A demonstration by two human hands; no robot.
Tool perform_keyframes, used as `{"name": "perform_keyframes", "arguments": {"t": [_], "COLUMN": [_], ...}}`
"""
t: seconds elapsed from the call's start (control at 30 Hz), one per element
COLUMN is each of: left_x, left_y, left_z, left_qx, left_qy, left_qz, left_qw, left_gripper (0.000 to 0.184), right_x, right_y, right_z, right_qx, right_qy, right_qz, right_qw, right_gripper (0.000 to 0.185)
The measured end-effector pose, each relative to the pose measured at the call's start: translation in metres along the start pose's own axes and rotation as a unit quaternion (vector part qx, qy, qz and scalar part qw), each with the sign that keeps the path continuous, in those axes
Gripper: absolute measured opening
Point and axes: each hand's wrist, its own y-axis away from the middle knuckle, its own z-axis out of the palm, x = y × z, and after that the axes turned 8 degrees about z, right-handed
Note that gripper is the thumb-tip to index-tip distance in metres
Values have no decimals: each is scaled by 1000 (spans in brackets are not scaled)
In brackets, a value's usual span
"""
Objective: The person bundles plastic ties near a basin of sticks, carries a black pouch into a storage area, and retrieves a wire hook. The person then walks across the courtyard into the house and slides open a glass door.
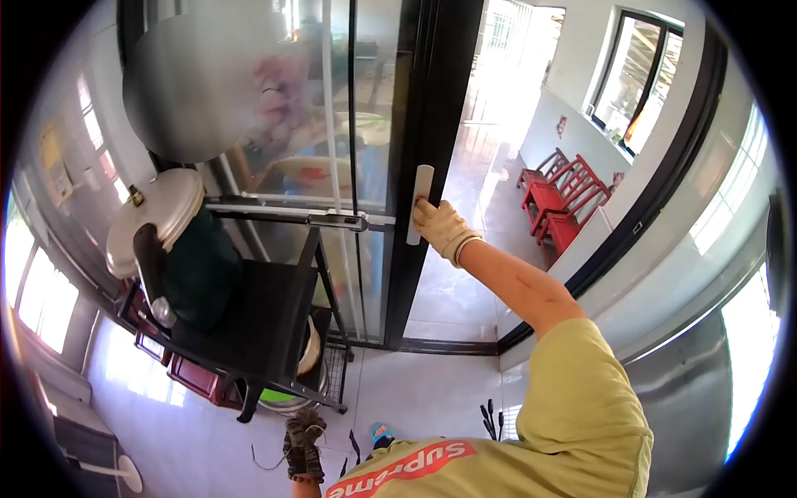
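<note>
My right hand (pixel 447 231), in a cream glove, has its fingers curled on the pale upright handle (pixel 424 183) of a black-framed sliding glass door (pixel 407 274). Low in the view, my left hand (pixel 304 444) wears a dark patterned glove. Its fingers are curled round a thin wire (pixel 264 465), which loops out to the left; the part inside the fingers is hidden. The doorway stands open just right of the handle.
Left of the door, a black stand (pixel 249 311) holds a large dark green pot (pixel 202 270) with a silver lid (pixel 170 212). Beyond the doorway, red chairs (pixel 558 197) line a wall under a window (pixel 635 79). A black door frame (pixel 643 216) bounds the opening's right side.
</note>
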Motion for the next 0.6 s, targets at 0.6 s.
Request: {"name": "perform_keyframes", "arguments": {"t": [0.6], "left_x": [-51], "left_y": [-61], "left_z": [18], "left_qx": [-259], "left_qy": [-51], "left_qz": [-25], "left_qw": [964], "left_gripper": [38], "right_x": [40], "right_y": [59], "right_z": [-17], "right_qx": [-5], "right_qy": [83], "right_qz": [-19], "right_qw": [996], "right_gripper": [22]}}
